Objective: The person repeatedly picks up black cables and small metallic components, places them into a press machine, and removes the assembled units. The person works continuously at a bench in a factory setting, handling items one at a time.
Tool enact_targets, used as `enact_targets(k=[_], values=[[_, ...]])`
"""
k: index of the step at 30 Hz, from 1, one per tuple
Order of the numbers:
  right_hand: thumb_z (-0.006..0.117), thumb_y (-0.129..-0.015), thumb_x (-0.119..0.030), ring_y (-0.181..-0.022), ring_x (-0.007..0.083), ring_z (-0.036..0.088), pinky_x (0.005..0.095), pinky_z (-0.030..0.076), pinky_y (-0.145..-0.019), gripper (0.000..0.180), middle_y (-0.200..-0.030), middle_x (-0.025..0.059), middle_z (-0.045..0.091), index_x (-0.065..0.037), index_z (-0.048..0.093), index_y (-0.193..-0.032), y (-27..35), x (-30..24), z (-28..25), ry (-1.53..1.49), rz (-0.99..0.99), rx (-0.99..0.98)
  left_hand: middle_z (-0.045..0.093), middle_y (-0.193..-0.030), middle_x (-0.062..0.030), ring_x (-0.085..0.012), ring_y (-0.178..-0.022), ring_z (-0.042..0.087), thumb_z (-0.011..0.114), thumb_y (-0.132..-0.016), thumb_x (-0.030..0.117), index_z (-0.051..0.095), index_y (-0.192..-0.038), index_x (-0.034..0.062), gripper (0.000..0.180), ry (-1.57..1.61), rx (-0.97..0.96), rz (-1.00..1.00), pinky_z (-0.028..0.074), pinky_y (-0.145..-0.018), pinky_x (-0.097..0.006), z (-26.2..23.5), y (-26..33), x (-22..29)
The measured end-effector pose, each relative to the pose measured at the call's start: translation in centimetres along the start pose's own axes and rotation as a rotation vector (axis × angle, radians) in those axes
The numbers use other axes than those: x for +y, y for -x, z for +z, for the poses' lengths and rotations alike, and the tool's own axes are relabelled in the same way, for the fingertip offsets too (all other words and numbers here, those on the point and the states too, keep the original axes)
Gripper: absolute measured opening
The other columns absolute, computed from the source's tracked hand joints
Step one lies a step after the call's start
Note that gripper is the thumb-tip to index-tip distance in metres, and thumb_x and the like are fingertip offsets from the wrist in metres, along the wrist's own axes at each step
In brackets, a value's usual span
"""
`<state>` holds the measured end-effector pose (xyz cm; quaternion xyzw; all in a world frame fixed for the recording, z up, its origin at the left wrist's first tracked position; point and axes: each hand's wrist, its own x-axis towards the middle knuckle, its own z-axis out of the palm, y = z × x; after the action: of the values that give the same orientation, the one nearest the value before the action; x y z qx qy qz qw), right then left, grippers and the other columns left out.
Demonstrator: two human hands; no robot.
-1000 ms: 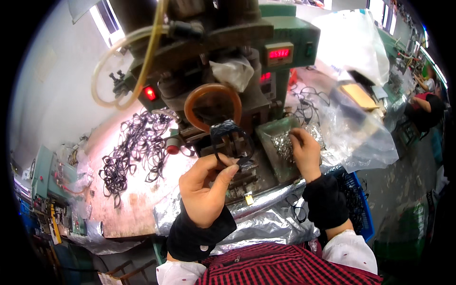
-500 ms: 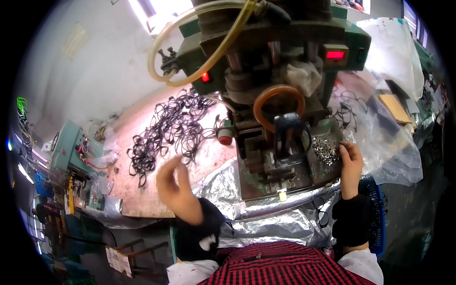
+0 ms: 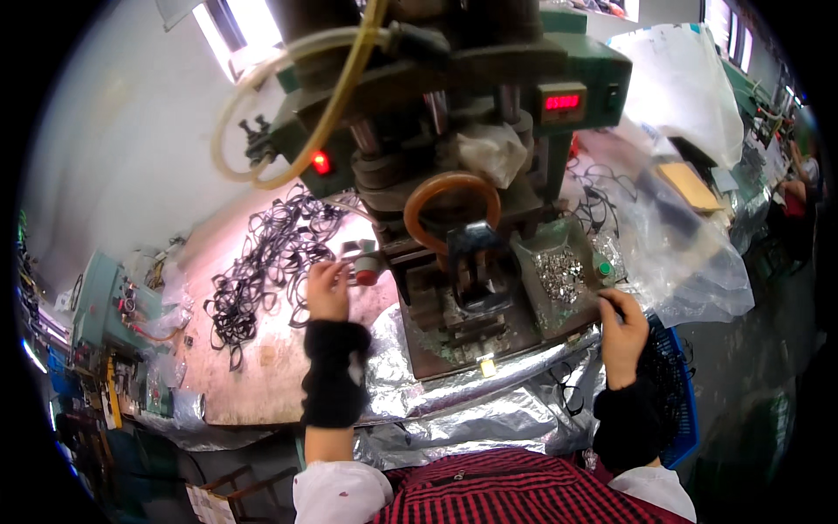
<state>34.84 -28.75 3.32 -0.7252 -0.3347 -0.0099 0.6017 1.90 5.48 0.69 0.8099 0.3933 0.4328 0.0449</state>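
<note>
My left hand reaches to the near right edge of a pile of black eyeglass frames, close beside a red push button. Its fingers are bent together; what they hold, if anything, does not show. My right hand is at the front right corner of the press, thumb and forefinger pinched beside a tray of small metal parts. Anything in that pinch is too small to make out. Between my hands, a dark glossy curved piece sits in the press fixture, below a brown ring handle.
The green press rises ahead, with a yellowish hose looping at its left. A green button is beyond my right hand. Silver foil covers the table's front edge, where one frame hangs. A blue basket stands at the right.
My left hand has moved forward to the frames beside the red button. The right hand has drawn slightly back from the metal parts, staying pinched. The whole view has shifted.
</note>
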Motion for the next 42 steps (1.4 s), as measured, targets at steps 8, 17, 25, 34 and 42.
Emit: enact_targets(k=[8, 17, 25, 34, 42], values=[[0.067, -0.082, 0.000, -0.085, 0.0200, 0.066, 0.0288, 0.050, -0.078, 0.018, -0.093, 0.0115, 0.070, 0.002, 0.069, -0.100, -1.4, -8.7, 2.6, -0.195, -0.103, -0.282, 0.054, -0.071, 0.0012, -0.0050, -0.060, 0.052, 0.057, -0.099, 0.017, 0.058, -0.092, 0.0050, 0.014, 0.674, 0.179, -0.405, 0.043, -0.053, -0.020, -6.2, -0.3, 8.5], [0.067, -0.085, 0.001, -0.097, 0.0128, 0.064, 0.0258, 0.049, -0.087, 0.040, -0.101, 0.0094, 0.069, 0.005, 0.052, -0.122, -1.8, -10.5, 10.1, -0.720, 0.169, -0.397, 0.066, -0.093, -0.0115, -0.0198, -0.081, 0.067, 0.058, -0.095, 0.005, 0.054, -0.102, 0.0007, 0.010, 1.005, 0.162, -0.710, 0.058, -0.072, -0.031, -3.6, 5.9, 9.9], [0.064, -0.085, 0.003, -0.091, 0.0107, 0.062, 0.0232, 0.047, -0.085, 0.046, -0.098, 0.0073, 0.068, 0.005, 0.048, -0.128, -1.2, -12.8, 9.7, -0.895, 0.311, -0.470, 0.060, -0.098, -0.0088, -0.0197, -0.087, 0.065, 0.053, -0.096, 0.000, 0.053, -0.106, 0.0018, 0.010, 0.900, 0.263, 0.071, 0.055, -0.079, -0.034, -10.2, -2.6, 20.8], [0.072, -0.077, -0.014, -0.120, 0.0370, 0.053, 0.0459, 0.044, -0.099, 0.032, -0.124, 0.0167, 0.060, -0.008, 0.068, -0.108, -3.6, -8.1, 6.0, 0.130, -0.354, -0.317, 0.069, -0.090, -0.0140, -0.0156, -0.078, 0.066, 0.065, -0.085, -0.006, 0.059, -0.096, -0.0041, 0.012, 1.011, -0.088, -0.143, 0.054, -0.074, -0.028, -9.5, 0.6, 24.8], [0.073, -0.075, -0.015, -0.105, 0.0321, 0.061, 0.0408, 0.050, -0.079, 0.019, -0.101, 0.0118, 0.067, -0.004, 0.068, -0.090, -5.5, -0.6, 4.8, 0.397, -0.401, -0.040, 0.067, -0.088, -0.0058, -0.0090, -0.077, 0.061, 0.069, -0.086, -0.001, 0.065, -0.095, -0.0042, 0.011, 0.922, -0.229, -0.164, 0.048, -0.071, -0.021, -7.9, -0.6, 26.7]])
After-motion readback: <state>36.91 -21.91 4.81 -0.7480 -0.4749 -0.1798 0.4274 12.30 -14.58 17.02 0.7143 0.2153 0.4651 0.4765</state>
